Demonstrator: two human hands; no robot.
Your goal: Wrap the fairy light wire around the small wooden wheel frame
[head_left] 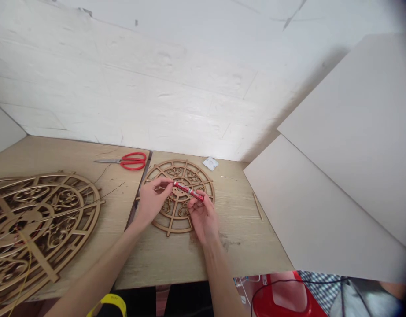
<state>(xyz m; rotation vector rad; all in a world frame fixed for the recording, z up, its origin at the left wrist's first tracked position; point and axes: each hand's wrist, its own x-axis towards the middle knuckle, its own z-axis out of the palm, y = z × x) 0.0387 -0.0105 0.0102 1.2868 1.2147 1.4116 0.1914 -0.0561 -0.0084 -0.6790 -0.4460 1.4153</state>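
Both of my hands hold a slim red tube (189,191) with a white label, above a small round laser-cut wooden disc (180,176) that lies flat on the wooden table (242,237). My left hand (152,199) pinches the tube's left tip with thumb and fingers. My right hand (202,214) grips the tube's right end, fingers curled. The tube slants down from left to right over the disc's centre.
A much larger ornate wooden disc (34,220) with thin wires across it lies at the left. Red-handled scissors (128,160) rest behind it. A small white packet (210,163) sits near the wall. Grey boards (338,176) lean at the right. A red stool (282,299) stands below.
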